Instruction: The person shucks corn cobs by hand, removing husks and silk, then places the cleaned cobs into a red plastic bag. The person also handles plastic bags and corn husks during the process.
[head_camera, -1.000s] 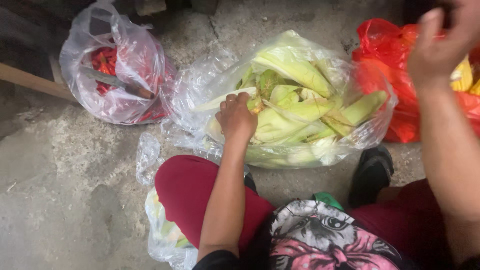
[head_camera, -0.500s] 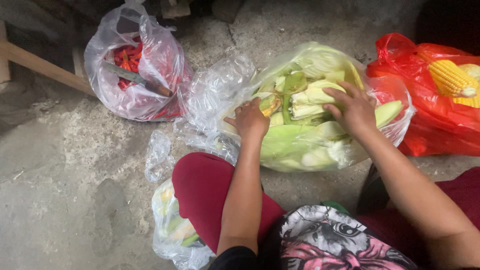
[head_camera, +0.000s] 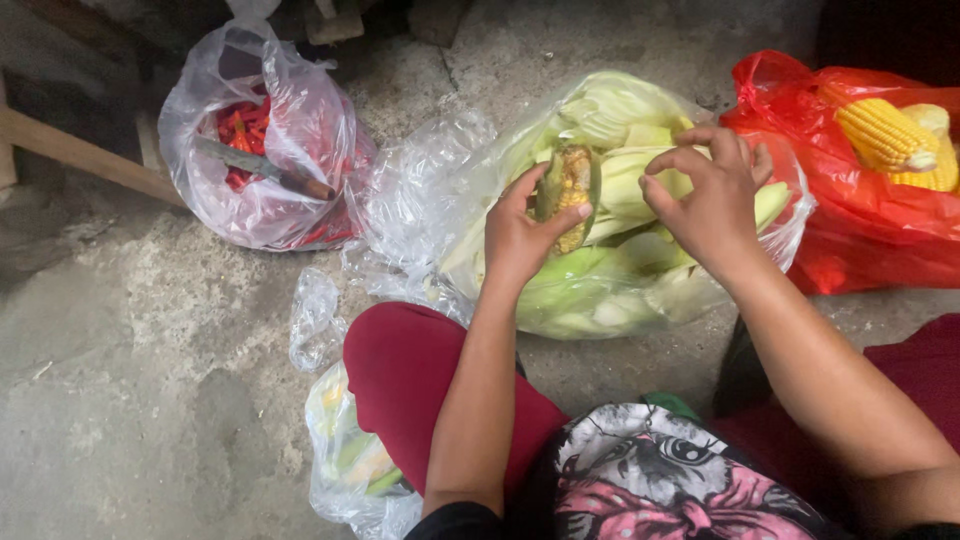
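Far left: clear plastic bag of red chillies (head_camera: 262, 150), untouched. Left hand (head_camera: 522, 238) pinching a partly husked yellow corn cob (head_camera: 566, 190) over the clear plastic bag of green husks (head_camera: 640, 290). Right hand (head_camera: 712, 198) spread, fingers curled, empty. Red plastic bag with 2 husked cobs (head_camera: 880, 180) far right. Risk: light pinch, cob could slip into husks. Versus 0.5 s ago: cob lifted out, right hand off the pile.

Four plastic bags are counted: three clear ones, namely the bag with red chillies (head_camera: 262, 150), the bag of green husks (head_camera: 620, 210) and the small bag by the knee (head_camera: 350, 460), plus one red bag (head_camera: 880, 190). Two husked yellow cobs (head_camera: 885, 135) are seen in the red bag. One partly husked cob (head_camera: 568, 190) is held. One knife (head_camera: 265, 168) is counted. Two hands are seen: the left hand (head_camera: 525, 235) and the right hand (head_camera: 715, 200).
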